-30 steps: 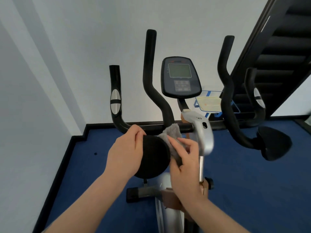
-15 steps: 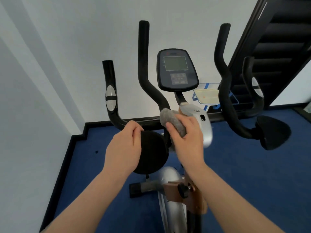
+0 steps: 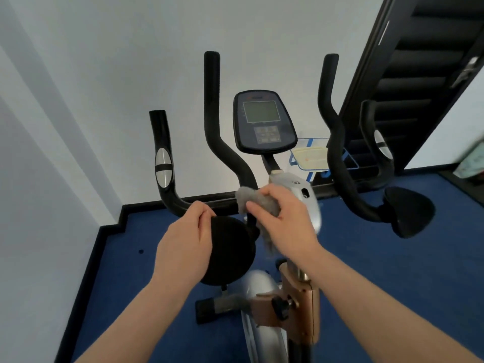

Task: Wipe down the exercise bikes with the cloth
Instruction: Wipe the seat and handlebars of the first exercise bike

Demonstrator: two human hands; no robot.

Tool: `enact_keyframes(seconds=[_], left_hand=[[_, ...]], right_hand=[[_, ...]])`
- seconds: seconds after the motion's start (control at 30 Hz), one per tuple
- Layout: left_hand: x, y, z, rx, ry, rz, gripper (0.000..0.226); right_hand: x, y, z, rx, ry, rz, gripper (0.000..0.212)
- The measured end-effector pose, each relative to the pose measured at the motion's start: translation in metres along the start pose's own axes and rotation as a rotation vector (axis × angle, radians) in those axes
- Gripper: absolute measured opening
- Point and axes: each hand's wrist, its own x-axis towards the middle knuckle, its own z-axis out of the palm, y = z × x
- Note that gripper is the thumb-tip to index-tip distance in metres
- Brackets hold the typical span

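My left hand [image 3: 183, 247] grips the left elbow pad [image 3: 227, 252] of the exercise bike [image 3: 262, 121]. My right hand [image 3: 285, 218] holds the grey cloth [image 3: 251, 197] against the handlebar stem, just beside the silver column head [image 3: 306, 195]. Blue carpet [image 3: 392, 271] lies beneath.

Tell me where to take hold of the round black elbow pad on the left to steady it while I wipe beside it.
Take the round black pad by its upper left rim, coming from its left side, away from the cloth. The disc faces you edge-free, so its thin rim is what fingers can curl over. The left hand already grips there, while the right hand works the cloth on the bar.
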Motion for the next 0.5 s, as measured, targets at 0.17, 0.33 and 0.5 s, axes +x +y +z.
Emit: enact_keyframes(seconds=[0.17, 0.33, 0.5], left_hand=[[-0.003, 0.001, -0.001, -0.026, 0.001, -0.015, 0.023], [-0.001, 0.001, -0.002, -0.043, 0.002, 0.0, 0.022], [0.0, -0.003, 0.002, -0.16, -0.008, -0.028, 0.023]], right_hand=[[0.019, 0.003, 0.005, -0.405, 0.122, 0.161, 0.022], [0.024, 0.003, -0.005, -0.142, 0.076, 0.235, 0.031], [0.027, 0.003, 0.009, -0.18, 0.111, 0.179, 0.027]])
